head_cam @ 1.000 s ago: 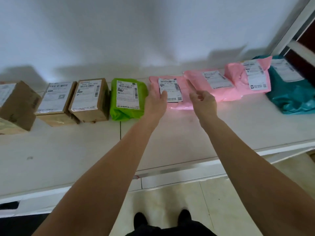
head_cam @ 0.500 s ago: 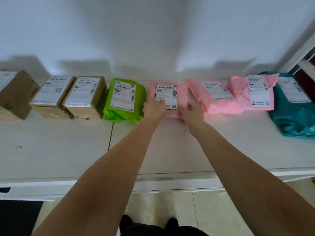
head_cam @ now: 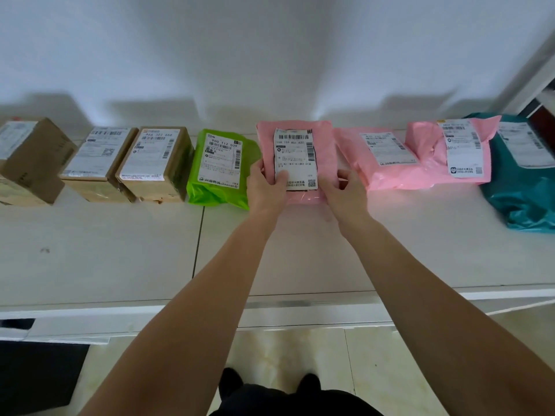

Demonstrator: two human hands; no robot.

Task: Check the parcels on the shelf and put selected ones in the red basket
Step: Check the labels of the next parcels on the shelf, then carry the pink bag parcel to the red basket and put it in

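centre frame: pink parcel (head_cam: 295, 136) now tilted up off shelf (head_cam: 120, 253) | left hand (head_cam: 265, 190) gripping left edge; right hand (head_cam: 345, 195) gripping right edge | earlier lying flat

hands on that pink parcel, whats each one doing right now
Left hand: grips the pink parcel, thumb on its label.
Right hand: grips the same parcel's lower right edge.

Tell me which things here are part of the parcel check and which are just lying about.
In the job: pink parcel held by left hand and right hand; green parcel, cardboard boxes, teal parcel, shelf.
Lying about: dark mat.
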